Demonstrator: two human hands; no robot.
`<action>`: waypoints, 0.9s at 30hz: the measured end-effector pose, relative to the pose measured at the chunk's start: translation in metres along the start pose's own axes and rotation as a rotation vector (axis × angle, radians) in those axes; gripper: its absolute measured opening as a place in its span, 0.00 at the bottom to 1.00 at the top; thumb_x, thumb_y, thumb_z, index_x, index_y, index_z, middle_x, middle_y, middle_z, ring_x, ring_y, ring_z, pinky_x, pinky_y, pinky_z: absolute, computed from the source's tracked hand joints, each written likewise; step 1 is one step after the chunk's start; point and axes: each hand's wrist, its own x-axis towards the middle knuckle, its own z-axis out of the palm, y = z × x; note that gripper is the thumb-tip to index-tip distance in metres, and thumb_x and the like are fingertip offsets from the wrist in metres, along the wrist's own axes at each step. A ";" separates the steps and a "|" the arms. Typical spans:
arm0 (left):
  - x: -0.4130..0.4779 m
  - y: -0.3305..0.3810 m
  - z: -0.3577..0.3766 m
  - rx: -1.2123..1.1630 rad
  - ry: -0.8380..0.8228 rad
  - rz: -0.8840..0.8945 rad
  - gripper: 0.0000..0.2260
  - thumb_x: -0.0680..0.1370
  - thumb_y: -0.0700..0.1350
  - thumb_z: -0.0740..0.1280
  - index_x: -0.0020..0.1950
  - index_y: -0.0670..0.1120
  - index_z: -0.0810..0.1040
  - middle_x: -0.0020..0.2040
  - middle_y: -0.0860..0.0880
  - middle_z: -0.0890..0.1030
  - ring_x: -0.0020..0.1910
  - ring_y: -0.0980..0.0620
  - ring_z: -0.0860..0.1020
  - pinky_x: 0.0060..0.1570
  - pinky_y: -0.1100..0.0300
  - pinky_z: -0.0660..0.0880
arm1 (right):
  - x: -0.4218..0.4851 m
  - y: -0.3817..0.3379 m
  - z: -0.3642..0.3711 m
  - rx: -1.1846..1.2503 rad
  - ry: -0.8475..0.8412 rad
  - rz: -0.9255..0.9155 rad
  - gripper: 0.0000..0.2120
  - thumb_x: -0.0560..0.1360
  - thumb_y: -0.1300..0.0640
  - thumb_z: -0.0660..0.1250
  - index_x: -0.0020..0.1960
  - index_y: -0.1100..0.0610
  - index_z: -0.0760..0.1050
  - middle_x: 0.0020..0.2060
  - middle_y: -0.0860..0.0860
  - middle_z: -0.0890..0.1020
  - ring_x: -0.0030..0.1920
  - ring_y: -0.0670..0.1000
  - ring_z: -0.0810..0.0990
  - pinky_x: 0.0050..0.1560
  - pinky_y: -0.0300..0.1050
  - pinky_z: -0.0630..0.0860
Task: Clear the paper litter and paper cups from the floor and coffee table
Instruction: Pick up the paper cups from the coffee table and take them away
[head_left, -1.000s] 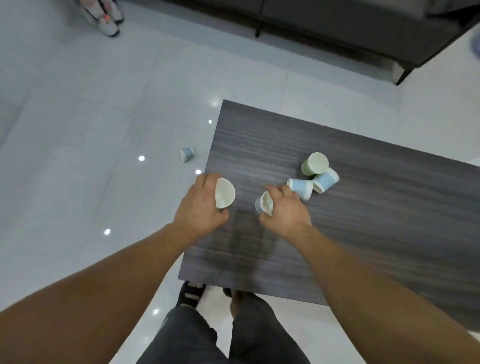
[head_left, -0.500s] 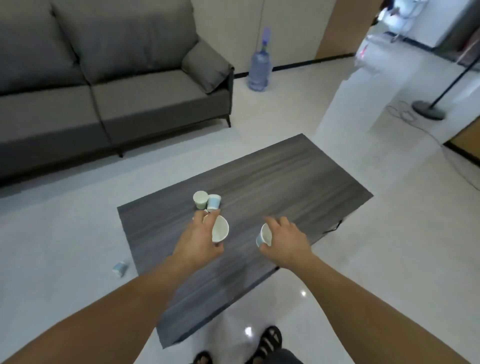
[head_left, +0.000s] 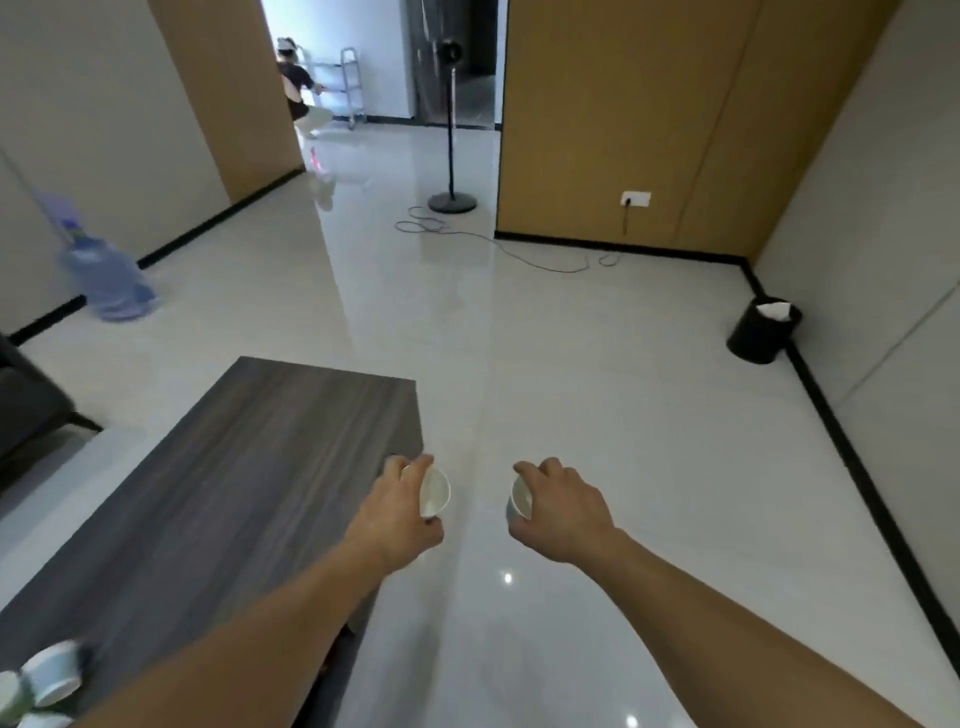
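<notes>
My left hand (head_left: 397, 512) grips a white paper cup (head_left: 434, 492), its mouth facing right, over the right edge of the dark wooden coffee table (head_left: 223, 478). My right hand (head_left: 563, 512) grips a second paper cup (head_left: 519, 501), its mouth facing left, above the white tiled floor. A few more blue and white paper cups (head_left: 44, 680) lie on the table at the bottom left corner of the view. A black waste bin (head_left: 761, 330) with white paper in it stands by the right wall.
A blue water bottle (head_left: 104, 278) stands by the left wall. A standing fan (head_left: 452, 200) and its cable (head_left: 519, 254) lie ahead on the floor. A person (head_left: 301, 88) crouches in the far doorway. A grey sofa edge (head_left: 26, 410) shows at left.
The view has swung right, from the sofa and table toward the open floor, doorway and bin. Both hands still hold their cups and have moved off the table's edge.
</notes>
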 end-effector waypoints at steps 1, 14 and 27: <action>0.016 0.025 0.012 0.003 -0.021 0.039 0.37 0.68 0.51 0.72 0.74 0.52 0.60 0.66 0.50 0.63 0.60 0.47 0.72 0.56 0.54 0.73 | -0.001 0.027 -0.009 0.009 0.014 0.040 0.33 0.73 0.41 0.63 0.75 0.46 0.59 0.64 0.51 0.70 0.61 0.55 0.72 0.55 0.50 0.74; 0.214 0.252 0.120 0.028 -0.233 0.392 0.36 0.71 0.53 0.70 0.75 0.53 0.58 0.66 0.51 0.63 0.59 0.49 0.71 0.55 0.57 0.74 | 0.041 0.285 -0.082 0.068 0.072 0.452 0.33 0.74 0.40 0.61 0.76 0.47 0.58 0.66 0.52 0.69 0.62 0.56 0.72 0.54 0.49 0.75; 0.458 0.443 0.208 0.010 -0.366 0.548 0.36 0.70 0.54 0.70 0.75 0.54 0.58 0.67 0.52 0.64 0.59 0.49 0.72 0.55 0.58 0.73 | 0.180 0.490 -0.173 0.099 0.074 0.686 0.34 0.72 0.42 0.63 0.75 0.46 0.57 0.65 0.51 0.69 0.62 0.55 0.71 0.55 0.50 0.75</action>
